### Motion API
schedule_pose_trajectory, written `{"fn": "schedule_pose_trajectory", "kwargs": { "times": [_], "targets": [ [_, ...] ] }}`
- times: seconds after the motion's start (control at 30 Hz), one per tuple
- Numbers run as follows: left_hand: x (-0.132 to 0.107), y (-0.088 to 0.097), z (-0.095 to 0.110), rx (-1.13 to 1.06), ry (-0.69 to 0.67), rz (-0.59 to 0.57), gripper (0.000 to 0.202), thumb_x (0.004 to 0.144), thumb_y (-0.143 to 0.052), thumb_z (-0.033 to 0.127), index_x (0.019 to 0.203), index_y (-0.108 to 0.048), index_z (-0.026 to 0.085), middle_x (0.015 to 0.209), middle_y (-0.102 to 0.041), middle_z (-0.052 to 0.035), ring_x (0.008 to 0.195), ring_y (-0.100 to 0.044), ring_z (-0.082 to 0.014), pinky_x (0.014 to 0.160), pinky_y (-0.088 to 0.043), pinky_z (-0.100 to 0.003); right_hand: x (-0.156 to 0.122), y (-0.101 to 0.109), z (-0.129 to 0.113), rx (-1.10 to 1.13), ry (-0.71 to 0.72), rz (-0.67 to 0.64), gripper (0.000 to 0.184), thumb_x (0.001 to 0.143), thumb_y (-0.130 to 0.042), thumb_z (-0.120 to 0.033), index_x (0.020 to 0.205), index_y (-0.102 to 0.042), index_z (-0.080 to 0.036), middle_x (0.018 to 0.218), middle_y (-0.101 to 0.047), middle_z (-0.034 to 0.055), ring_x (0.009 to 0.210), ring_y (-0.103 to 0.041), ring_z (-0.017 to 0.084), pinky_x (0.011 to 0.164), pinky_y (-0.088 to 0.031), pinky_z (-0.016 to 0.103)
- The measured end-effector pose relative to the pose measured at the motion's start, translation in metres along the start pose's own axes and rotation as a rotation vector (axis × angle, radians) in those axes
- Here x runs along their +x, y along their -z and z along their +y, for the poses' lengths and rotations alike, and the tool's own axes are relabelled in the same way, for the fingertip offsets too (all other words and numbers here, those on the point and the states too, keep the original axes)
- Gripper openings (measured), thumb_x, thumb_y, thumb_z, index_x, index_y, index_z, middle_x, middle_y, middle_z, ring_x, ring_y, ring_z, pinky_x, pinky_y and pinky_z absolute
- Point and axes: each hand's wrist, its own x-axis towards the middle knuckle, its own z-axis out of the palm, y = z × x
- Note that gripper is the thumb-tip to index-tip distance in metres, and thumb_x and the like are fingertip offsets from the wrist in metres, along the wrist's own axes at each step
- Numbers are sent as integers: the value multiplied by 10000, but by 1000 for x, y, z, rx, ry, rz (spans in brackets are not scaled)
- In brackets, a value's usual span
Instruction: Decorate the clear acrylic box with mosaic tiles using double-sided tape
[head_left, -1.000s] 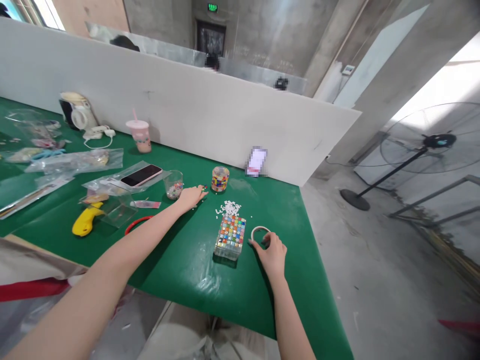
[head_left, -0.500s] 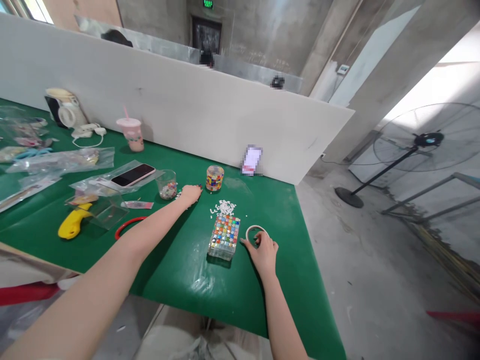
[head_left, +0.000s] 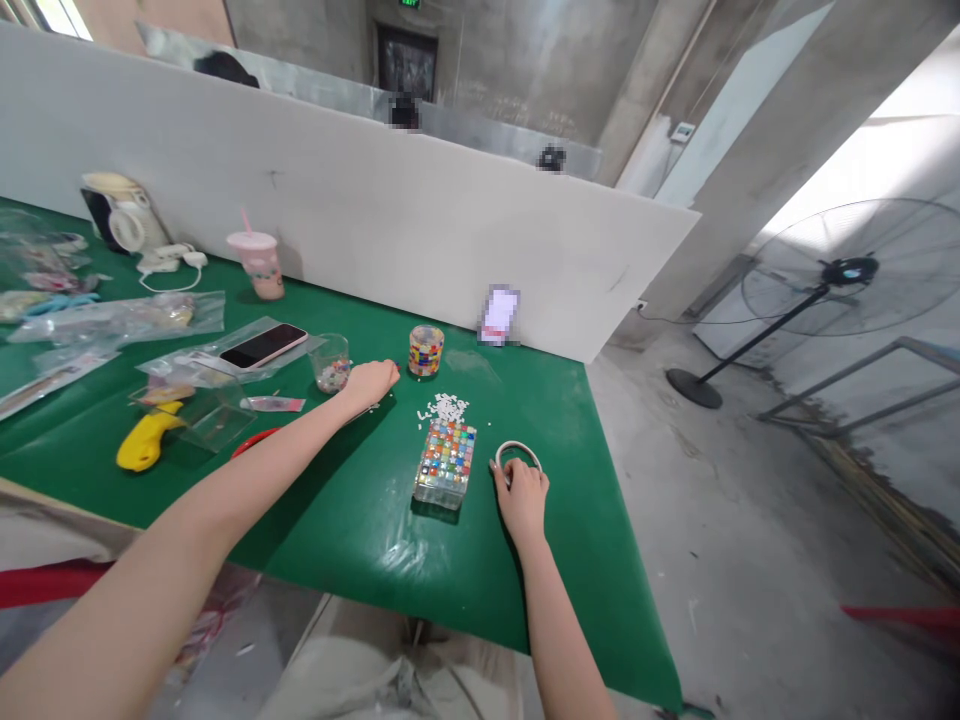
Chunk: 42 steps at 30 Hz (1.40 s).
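Note:
My left hand (head_left: 370, 384) is stretched far forward, its fingers closed over the table beside a clear plastic cup (head_left: 329, 365) of small mixed pieces. What it grips, if anything, is hidden. Small pale bits lie beneath that hand. My right hand (head_left: 523, 498) holds the near side of a white ring (head_left: 517, 447), fingers curled round it. Between the hands lies a clear box (head_left: 444, 468) topped with rows of colourful mosaic tiles. A loose pile of white tiles (head_left: 448, 408) sits just behind it. Farther back stands a round mosaic-covered jar (head_left: 426, 352).
On the green table (head_left: 375, 570) at left are a yellow-handled tool (head_left: 146, 440), a red ring-shaped thing (head_left: 255, 440), a phone (head_left: 264, 346) and plastic bags. A pink cup with a straw (head_left: 259, 268) and a propped phone (head_left: 499, 315) stand near the white partition (head_left: 360, 220).
My left hand stays by the cup, turned a little, its fingers still closed. My right hand shifts slightly with the white ring. The whole view has tilted slightly.

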Motion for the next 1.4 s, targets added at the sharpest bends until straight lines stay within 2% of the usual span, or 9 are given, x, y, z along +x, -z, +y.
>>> {"fn": "schedule_pose_trajectory", "kwargs": {
  "times": [0.13,0.3,0.53,0.8,0.93,1.03,1.1,1.2,1.4],
  "targets": [
    [-16,0,-3,-57,-65,-14,314,942,-577,343,1188,-590,149,1164,-631,-91,988,-641,-215,839,-554,-420,-1,-1,2,4,0,-1,588,968,-173,-621,683,-492,-217,655,-617,47,710,-557,235,821,-347,365],
    [-29,-17,-2,-81,-107,-59,303,942,-578,348,1165,-600,145,1135,-641,-86,957,-647,-204,822,-559,-407,-2,-2,3,20,-13,6,603,955,-174,-643,674,-496,-218,642,-604,48,705,-548,240,809,-354,368],
    [-8,-22,-12,-31,61,36,342,942,-577,341,1227,-570,152,1206,-613,-105,1030,-629,-235,858,-547,-443,-3,1,1,40,-25,17,581,958,-203,-629,678,-503,-218,643,-590,46,711,-543,239,806,-364,371],
    [7,-26,-10,-66,-16,-28,336,937,-585,333,1221,-575,153,1219,-608,-104,1044,-624,-237,869,-543,-448,-2,3,-2,71,-52,-1,587,947,-209,-650,665,-490,-220,647,-581,43,714,-541,235,838,-374,393],
    [7,-19,-11,-185,-1,-32,332,935,-590,324,1219,-576,153,1217,-608,-102,1038,-626,-234,865,-546,-444,-2,4,-2,107,-74,-22,573,948,-255,-640,658,-503,-213,636,-563,30,721,-545,227,857,-387,422],
    [3,-2,-15,-348,34,4,321,938,-585,330,1206,-583,153,1198,-617,-97,1017,-632,-225,853,-550,-432,0,6,-2,154,-99,-44,473,945,-417,-569,687,-541,-192,646,-553,-4,721,-565,192,838,-428,407],
    [-5,12,-16,-487,47,33,310,941,-579,337,1189,-590,151,1171,-627,-90,986,-640,-214,834,-557,-415,3,9,-2,201,-124,-58,396,931,-505,-510,732,-565,-174,673,-563,-20,693,-572,158,773,-461,361],
    [-27,31,-11,-719,17,42,298,949,-565,357,1149,-595,139,1069,-647,-72,867,-651,-177,746,-568,-359,9,24,-8,309,-159,-80,404,949,-450,-504,735,-559,-179,616,-556,-3,586,-547,158,612,-447,310],
    [-114,65,21,-1112,-184,-66,275,988,-398,353,800,-497,178,556,-505,51,454,-497,-77,396,-359,-171,1,97,-50,641,-70,-204,409,948,-379,-556,890,-575,-201,508,-469,-55,420,-452,127,432,-356,244]
  ]
}}
